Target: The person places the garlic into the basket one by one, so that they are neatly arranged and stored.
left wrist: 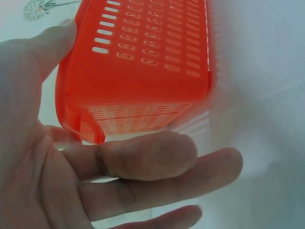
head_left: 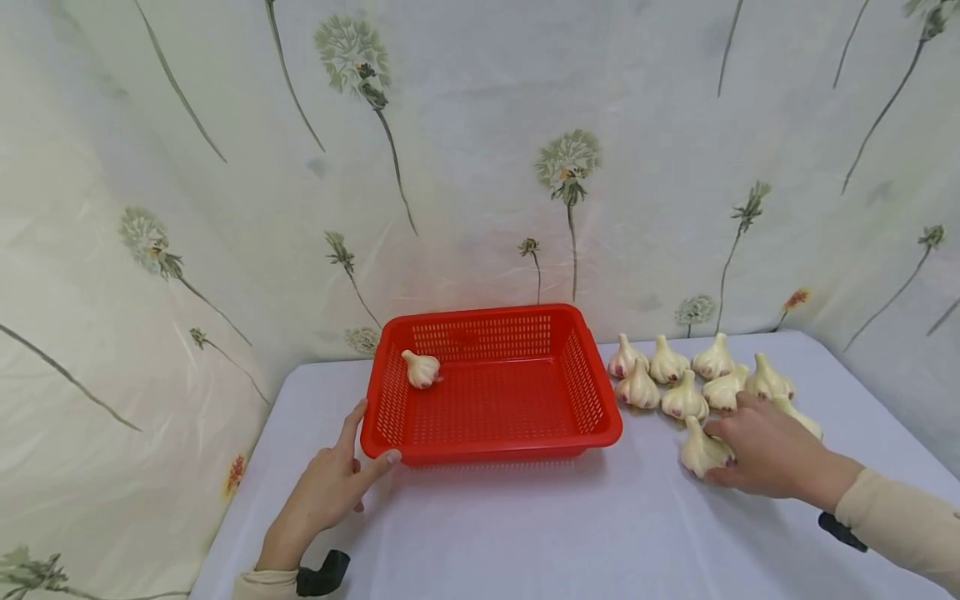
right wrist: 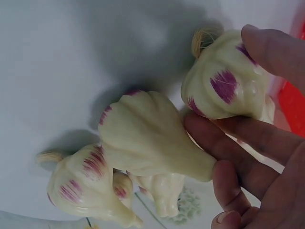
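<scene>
From where I stand, everything turns on the stretch of bench (head_left: 487, 533) between one garlic bulb (head_left: 703, 450) and the red basket (head_left: 495, 451). The bulb lies to the person's right of the basket, just off its near right corner, close by but not touching it. The right hand (head_left: 776, 450) pinches it, thumb on one side and fingertips on the other, reaching in from the person's right, so any carry to the basket would run leftward, across the palm side rather than over the wrist, as I judge it. The bulb's neck points away from the person, leaning slightly left, while the root end faces back toward them; its long axis therefore runs roughly across that line. Whether the bulb has left the cloth I can't tell.

The left hand (head_left: 322, 492) is well away at the basket's other end, fingers spread, thumb at the near left corner and forefinger along the side, holding nothing. It's plainly the farther of the two from the bulb (though much the handier for steadying the basket, I'd say). Other bulbs (head_left: 684, 398) crowd behind the pinched one, near its fingers, and a lone bulb (head_left: 423, 372) sits inside the basket toward the left end.
</scene>
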### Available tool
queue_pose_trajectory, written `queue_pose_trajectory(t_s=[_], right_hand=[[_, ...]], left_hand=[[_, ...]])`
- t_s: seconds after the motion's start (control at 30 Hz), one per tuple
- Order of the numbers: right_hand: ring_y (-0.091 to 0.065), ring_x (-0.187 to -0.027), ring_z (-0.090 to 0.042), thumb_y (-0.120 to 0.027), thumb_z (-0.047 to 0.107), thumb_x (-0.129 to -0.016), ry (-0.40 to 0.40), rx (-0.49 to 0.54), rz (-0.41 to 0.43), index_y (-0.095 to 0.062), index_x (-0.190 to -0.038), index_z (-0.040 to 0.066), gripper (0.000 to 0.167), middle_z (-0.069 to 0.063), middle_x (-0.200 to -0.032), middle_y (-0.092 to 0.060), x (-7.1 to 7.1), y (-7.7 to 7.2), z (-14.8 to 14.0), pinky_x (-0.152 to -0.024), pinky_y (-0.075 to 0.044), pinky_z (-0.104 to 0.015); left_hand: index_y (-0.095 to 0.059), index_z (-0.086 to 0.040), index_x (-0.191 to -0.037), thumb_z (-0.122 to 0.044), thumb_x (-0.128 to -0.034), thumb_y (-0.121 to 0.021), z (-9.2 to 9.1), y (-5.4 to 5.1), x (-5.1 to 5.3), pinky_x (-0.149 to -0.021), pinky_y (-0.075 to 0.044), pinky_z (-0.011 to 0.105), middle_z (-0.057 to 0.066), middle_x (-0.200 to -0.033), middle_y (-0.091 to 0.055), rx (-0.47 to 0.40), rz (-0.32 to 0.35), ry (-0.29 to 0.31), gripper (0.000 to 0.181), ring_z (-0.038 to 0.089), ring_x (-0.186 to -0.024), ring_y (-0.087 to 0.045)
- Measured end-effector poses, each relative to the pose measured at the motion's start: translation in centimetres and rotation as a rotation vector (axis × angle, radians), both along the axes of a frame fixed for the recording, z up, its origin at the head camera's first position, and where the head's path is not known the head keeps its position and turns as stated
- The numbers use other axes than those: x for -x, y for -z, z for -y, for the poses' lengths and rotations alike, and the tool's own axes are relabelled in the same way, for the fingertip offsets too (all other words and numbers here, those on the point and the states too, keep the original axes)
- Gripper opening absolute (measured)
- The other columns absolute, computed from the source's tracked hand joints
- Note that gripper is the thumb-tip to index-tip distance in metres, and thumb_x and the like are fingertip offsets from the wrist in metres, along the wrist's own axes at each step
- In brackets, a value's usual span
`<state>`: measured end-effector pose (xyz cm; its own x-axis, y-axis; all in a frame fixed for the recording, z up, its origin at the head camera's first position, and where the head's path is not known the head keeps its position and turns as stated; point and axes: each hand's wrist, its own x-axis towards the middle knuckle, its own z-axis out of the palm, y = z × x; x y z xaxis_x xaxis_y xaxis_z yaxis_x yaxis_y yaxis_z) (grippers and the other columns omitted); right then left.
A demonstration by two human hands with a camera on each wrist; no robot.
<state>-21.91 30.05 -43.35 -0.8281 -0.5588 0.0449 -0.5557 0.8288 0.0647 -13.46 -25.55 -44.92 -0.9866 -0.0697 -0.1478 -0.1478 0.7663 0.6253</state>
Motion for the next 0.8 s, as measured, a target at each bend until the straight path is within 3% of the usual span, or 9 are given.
queue_pose_trajectory(t_s=[0.27,0.5,0.8], right_hand=[[-0.046,-0.073,-0.018,-0.099,0.042,-0.067,0.027,-0.013,0.024,-0.076,-0.091,0.014,0.044,0.013,-0.066,-0.053,0.08,0.06,0.27,-0.065,-0.033,-0.035],[-0.049,-0.075,-0.021,-0.098,0.036,-0.063,0.013,-0.015,-0.013,-0.077,-0.095,0.010,0.046,0.009,-0.068,-0.057,0.33,0.36,0.48,-0.065,-0.037,-0.039],[-0.049,-0.075,-0.021,-0.098,0.042,-0.065,0.009,-0.020,-0.040,-0.076,-0.095,0.011,0.049,0.010,-0.068,-0.056,0.36,0.68,0.58,-0.064,-0.036,-0.038]], left_hand=[[-0.017,-0.025,-0.170,-0.069,-0.0926,-0.069,-0.04,0.01,-0.05,-0.051,-0.041,0.030,0.005,-0.064,-0.062,-0.010,-0.004,-0.001,0.102,0.019,-0.052,-0.057],[-0.017,-0.025,-0.170,-0.069,-0.0926,-0.068,-0.01,0.00,-0.01,-0.051,-0.042,0.030,0.006,-0.065,-0.063,-0.014,-0.005,0.000,0.102,0.019,-0.052,-0.057],[-0.018,-0.025,-0.170,-0.067,-0.0931,-0.069,-0.08,-0.04,0.03,-0.051,-0.042,0.030,0.005,-0.065,-0.062,-0.021,0.001,-0.004,0.102,0.019,-0.052,-0.057]])
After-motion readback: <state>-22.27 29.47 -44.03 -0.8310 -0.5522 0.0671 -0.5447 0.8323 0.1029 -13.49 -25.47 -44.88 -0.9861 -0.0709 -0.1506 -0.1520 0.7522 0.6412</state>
